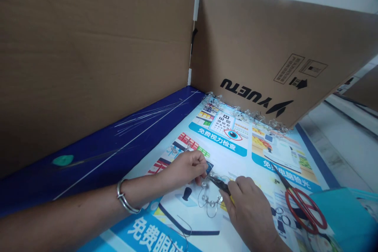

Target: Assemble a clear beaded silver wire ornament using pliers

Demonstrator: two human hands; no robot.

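Observation:
My left hand (190, 167) is closed in a pinch on one end of a beaded wire piece (212, 204), its loops and clear beads hanging just above or on the printed sheet. A silver bangle (125, 197) circles my left wrist. In my right hand (251, 208) is a pair of pliers (220, 184) with dark jaws and yellow handles. The plier tips reach to the wire right beside my left fingertips. Whether the jaws are closed on the wire I cannot tell. My fingers partly hide the pinched end.
Red-handled scissors (305, 209) lie at the right, near a turquoise item (344, 218). Several beaded wire pieces (254, 117) line the foot of the cardboard wall (236, 43). Thin straight wires (147, 114) and a green object (63, 160) rest on the blue strip at left.

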